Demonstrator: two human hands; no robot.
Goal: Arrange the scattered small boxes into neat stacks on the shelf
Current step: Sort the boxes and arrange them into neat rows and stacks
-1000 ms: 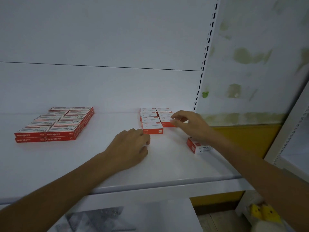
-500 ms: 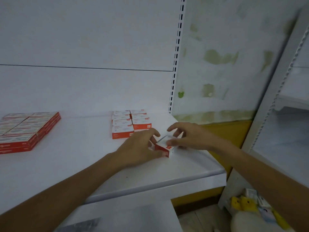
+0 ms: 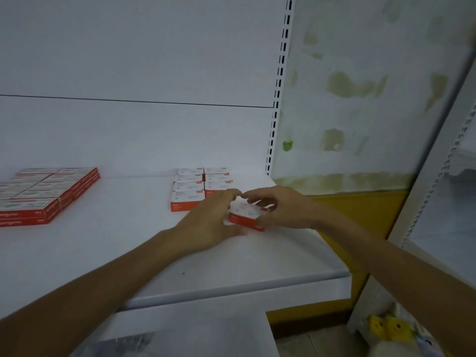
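Observation:
A small red and white box [image 3: 244,215] rests on the white shelf [image 3: 116,248], held between both hands. My left hand [image 3: 208,220] grips its left side and my right hand [image 3: 280,207] curls over its top and right side. Just behind it stands a group of small red and white boxes [image 3: 195,188] set in two neat columns; the front right one is partly hidden by my fingers. Far to the left lies a block of larger flat red and white boxes [image 3: 43,194], stacked two layers high.
The shelf's front edge [image 3: 231,287] runs below my forearms and its right end stops near a slotted upright [image 3: 279,81]. A stained wall with a yellow base lies to the right. Another white shelf unit [image 3: 443,176] stands at far right, with yellow items [image 3: 386,328] on the floor.
My right hand left the box group and both hands closed on the loose box near the shelf's right end. The box now sits nearer the group. The view shifted rightward.

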